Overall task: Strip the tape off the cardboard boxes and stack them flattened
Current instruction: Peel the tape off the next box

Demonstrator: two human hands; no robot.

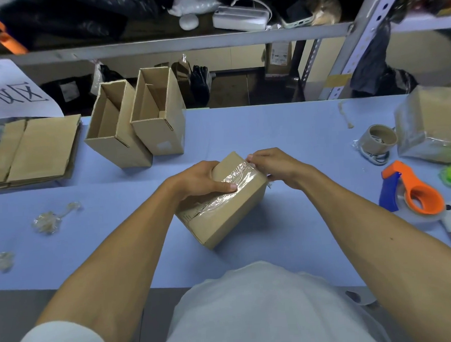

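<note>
Head view: your left hand point(201, 178) clamps the taped box point(222, 201) steady mid-bench, so your right hand point(273, 165), fingertips pinched at its far corner, can lift the tape point(233, 183).

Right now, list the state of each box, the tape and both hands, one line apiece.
Small brown cardboard box: closed, taped, held.
Clear tape strip: stuck on, wrinkled.
Left hand: grips the box's left end.
Right hand: fingers pinch at the tape's far end.
Two tall brown boxes: open, upright.
Flattened cardboard stack: lying flat.
</note>
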